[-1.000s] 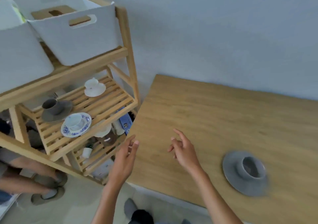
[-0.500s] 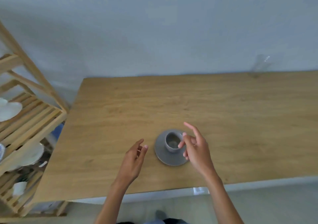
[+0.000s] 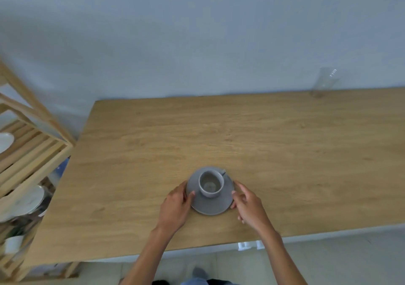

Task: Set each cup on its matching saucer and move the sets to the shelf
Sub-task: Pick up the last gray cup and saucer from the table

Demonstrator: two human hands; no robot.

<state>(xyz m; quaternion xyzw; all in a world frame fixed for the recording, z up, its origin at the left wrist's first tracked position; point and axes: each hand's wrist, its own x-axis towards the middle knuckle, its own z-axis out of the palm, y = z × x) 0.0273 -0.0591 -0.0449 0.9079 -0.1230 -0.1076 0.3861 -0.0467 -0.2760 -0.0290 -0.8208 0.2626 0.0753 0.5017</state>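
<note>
A grey cup (image 3: 210, 184) stands upright on a grey saucer (image 3: 213, 206) near the front middle of the wooden table (image 3: 285, 149). My left hand (image 3: 177, 208) grips the saucer's left rim, thumb on top. My right hand (image 3: 248, 204) touches the saucer's right rim with its fingertips. The saucer rests flat on the table. The wooden shelf (image 3: 32, 151) stands at the left edge of the view, with a white saucer (image 3: 4, 141) partly visible on its slats.
A clear drinking glass (image 3: 324, 82) stands at the table's far right edge by the wall. White plates (image 3: 24, 201) and a small white cup (image 3: 14, 243) sit on the shelf's lower levels. The wall runs behind the table.
The view swung right from the shelf to the table. Both hands moved in from apart and closed onto the two sides of the grey saucer.
</note>
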